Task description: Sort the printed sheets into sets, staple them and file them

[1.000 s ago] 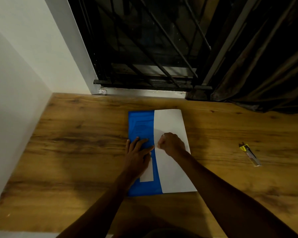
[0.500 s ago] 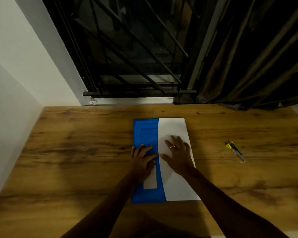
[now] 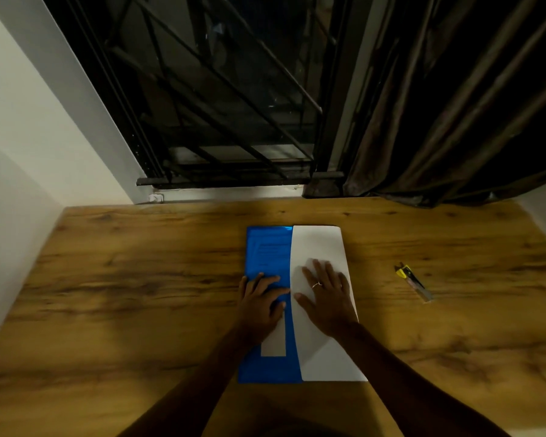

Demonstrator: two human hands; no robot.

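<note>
Yellow tool [image 3: 413, 282] right of blue folder [image 3: 267, 247], dark curtain [image 3: 454, 121] behind

Blue folder [image 3: 267, 257]; white sheet [image 3: 320, 247]; brown wood-grain tabletop [image 3: 139, 279]; yellow-and-black stapler [image 3: 413, 281]; dark brown curtain [image 3: 454, 105]; white wall [image 3: 29, 121].

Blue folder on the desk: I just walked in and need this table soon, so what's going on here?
A person is working with both hands. The left hand rests on the blue folder, and the right hand lies flat on the white paper along the folder's right side. A small yellow-and-black tool, perhaps the stapler, lies untouched on the table to the right.
</note>
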